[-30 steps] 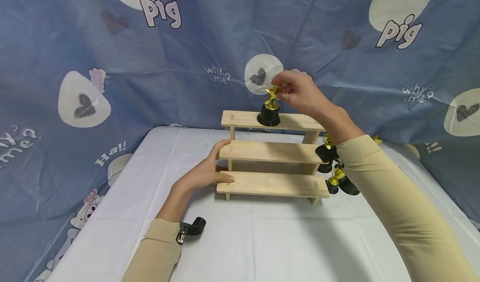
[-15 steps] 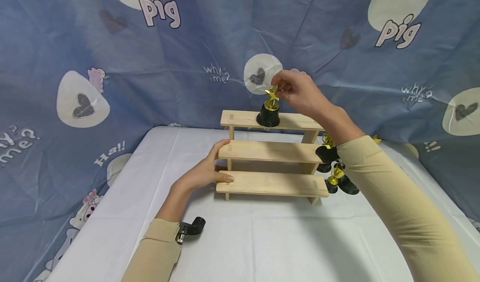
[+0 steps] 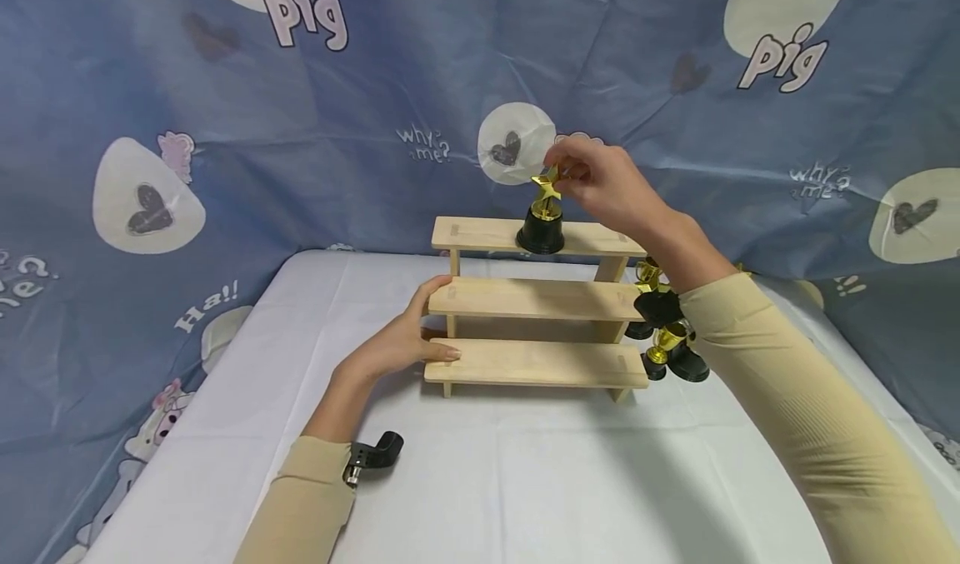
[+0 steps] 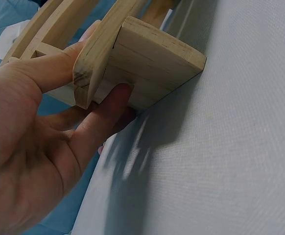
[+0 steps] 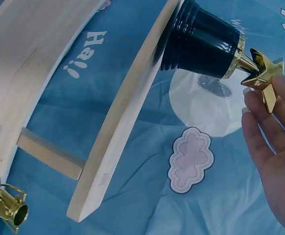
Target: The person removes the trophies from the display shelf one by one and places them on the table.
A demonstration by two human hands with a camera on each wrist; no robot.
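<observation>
A three-tier wooden display stand (image 3: 517,362) stands on the white table. At its left end my left hand (image 3: 393,346) grips it; in the left wrist view the hand's thumb lies over a board and its fingers (image 4: 101,117) press the side panel. On the top tier stands a small trophy (image 3: 542,229) with a black base and a gold star. My right hand (image 3: 603,182) pinches the star between thumb and fingers, as the right wrist view shows at the star trophy (image 5: 262,76). The base looks upright on the board, near its front edge.
Several gold cup trophies (image 3: 666,343) with black bases cluster at the stand's right end, partly hidden by the right forearm and its wrist camera (image 3: 657,307). A blue printed cloth (image 3: 360,64) hangs behind the white-covered table (image 3: 450,481).
The star trophy has shifted slightly right along the top tier, with my right hand still pinching it. My left hand keeps its grip on the stand. The head view has shifted a little.
</observation>
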